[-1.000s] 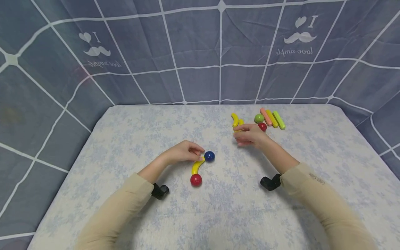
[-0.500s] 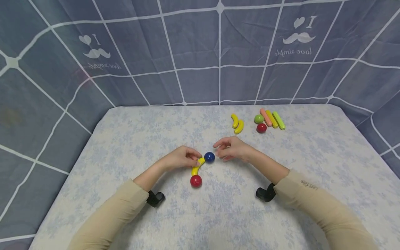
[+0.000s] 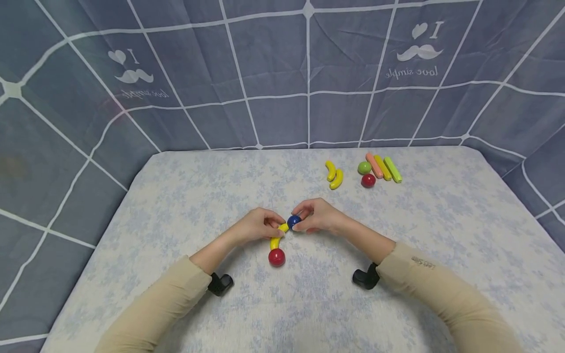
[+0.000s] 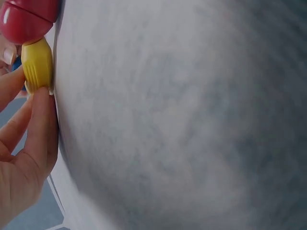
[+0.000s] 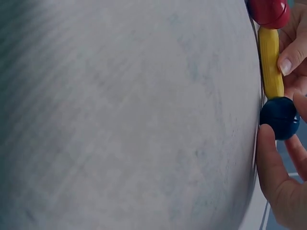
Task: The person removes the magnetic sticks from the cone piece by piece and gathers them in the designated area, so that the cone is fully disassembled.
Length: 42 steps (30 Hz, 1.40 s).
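Observation:
My left hand (image 3: pixel 259 225) pinches a small yellow toy banana (image 3: pixel 275 243) between thumb and fingers, around its middle. At the banana's far tip is a glossy blue ball (image 3: pixel 293 221), which my right hand (image 3: pixel 322 216) grips from the right with thumb and fingertips. A red ball (image 3: pixel 276 257) touches the banana's near end. In the right wrist view the banana (image 5: pixel 270 60) runs between the red ball (image 5: pixel 270 12) and the blue ball (image 5: pixel 279 116), in contact with both. The left wrist view has the ribbed banana (image 4: pixel 37 62) against fingertips, the blue ball mostly hidden behind.
Toward the back right of the table (image 3: pixel 212 186) lie two yellow bananas (image 3: pixel 336 179), a green ball (image 3: pixel 364 167), another red ball (image 3: pixel 368 181) and a row of pink, yellow and lime sticks (image 3: pixel 382 167). A patterned grey-blue curtain (image 3: pixel 273 73) hangs behind.
My right hand has come from near the back bananas, leftward and nearer, and now holds the blue ball. My left hand's fingers have settled on the banana.

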Each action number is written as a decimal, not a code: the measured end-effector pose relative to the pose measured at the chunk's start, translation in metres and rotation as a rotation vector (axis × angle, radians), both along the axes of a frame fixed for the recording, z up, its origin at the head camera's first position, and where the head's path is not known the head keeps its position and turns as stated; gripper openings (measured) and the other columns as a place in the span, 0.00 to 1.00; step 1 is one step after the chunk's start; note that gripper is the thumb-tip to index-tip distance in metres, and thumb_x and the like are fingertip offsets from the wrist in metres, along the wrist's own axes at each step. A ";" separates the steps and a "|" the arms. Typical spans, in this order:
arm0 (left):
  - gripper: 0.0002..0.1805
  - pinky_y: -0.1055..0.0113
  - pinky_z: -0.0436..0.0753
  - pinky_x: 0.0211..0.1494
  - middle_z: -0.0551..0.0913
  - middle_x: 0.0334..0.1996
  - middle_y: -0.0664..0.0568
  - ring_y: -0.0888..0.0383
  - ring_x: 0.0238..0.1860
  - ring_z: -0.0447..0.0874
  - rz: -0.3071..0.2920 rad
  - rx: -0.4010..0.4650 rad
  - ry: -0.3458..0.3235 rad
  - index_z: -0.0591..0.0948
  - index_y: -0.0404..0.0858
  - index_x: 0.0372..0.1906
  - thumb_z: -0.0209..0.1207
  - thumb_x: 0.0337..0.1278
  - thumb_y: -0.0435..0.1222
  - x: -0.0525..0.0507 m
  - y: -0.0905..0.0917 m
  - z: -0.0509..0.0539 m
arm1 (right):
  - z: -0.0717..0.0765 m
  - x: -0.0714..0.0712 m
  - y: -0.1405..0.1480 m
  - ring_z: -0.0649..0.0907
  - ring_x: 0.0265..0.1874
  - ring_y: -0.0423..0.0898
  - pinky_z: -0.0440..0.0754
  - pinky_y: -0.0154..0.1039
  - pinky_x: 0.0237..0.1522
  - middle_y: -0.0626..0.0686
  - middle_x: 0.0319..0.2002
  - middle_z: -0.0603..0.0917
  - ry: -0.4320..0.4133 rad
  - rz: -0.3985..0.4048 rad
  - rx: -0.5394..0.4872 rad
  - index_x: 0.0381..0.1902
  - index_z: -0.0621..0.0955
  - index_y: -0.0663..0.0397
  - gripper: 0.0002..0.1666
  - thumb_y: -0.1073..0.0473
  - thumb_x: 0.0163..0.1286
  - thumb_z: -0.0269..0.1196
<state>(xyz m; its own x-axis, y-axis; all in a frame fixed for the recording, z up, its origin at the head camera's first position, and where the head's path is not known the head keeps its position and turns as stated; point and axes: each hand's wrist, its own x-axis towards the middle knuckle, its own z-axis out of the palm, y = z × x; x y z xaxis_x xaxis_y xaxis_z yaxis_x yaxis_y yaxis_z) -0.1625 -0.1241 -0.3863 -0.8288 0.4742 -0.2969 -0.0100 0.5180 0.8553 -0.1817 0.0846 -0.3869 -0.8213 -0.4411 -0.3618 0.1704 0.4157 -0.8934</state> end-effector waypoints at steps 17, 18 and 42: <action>0.10 0.69 0.77 0.26 0.76 0.22 0.50 0.59 0.20 0.74 0.020 -0.042 0.081 0.81 0.31 0.38 0.63 0.53 0.33 0.004 0.008 -0.002 | 0.001 -0.002 -0.013 0.75 0.18 0.44 0.77 0.34 0.23 0.54 0.30 0.76 0.062 -0.028 0.089 0.41 0.82 0.58 0.18 0.65 0.50 0.72; 0.09 0.69 0.76 0.25 0.76 0.22 0.50 0.58 0.20 0.74 0.024 -0.044 0.089 0.81 0.32 0.38 0.63 0.53 0.33 0.004 0.008 -0.002 | 0.001 -0.002 -0.013 0.75 0.18 0.44 0.77 0.34 0.23 0.54 0.30 0.76 0.066 -0.026 0.088 0.41 0.82 0.59 0.18 0.65 0.50 0.72; 0.06 0.68 0.80 0.29 0.77 0.22 0.50 0.60 0.22 0.74 0.060 0.015 0.054 0.82 0.31 0.33 0.62 0.54 0.32 0.002 0.009 -0.005 | -0.001 -0.004 -0.008 0.77 0.28 0.43 0.81 0.36 0.32 0.53 0.31 0.76 0.054 0.045 -0.017 0.44 0.81 0.64 0.17 0.69 0.55 0.65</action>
<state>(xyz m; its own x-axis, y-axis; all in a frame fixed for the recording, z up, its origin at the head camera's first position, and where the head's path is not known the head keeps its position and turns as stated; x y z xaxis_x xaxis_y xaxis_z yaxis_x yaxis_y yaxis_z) -0.1601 -0.1156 -0.3911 -0.8706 0.4274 -0.2439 0.0062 0.5052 0.8630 -0.1856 0.0769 -0.3879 -0.8184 -0.4841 -0.3097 0.1033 0.4062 -0.9079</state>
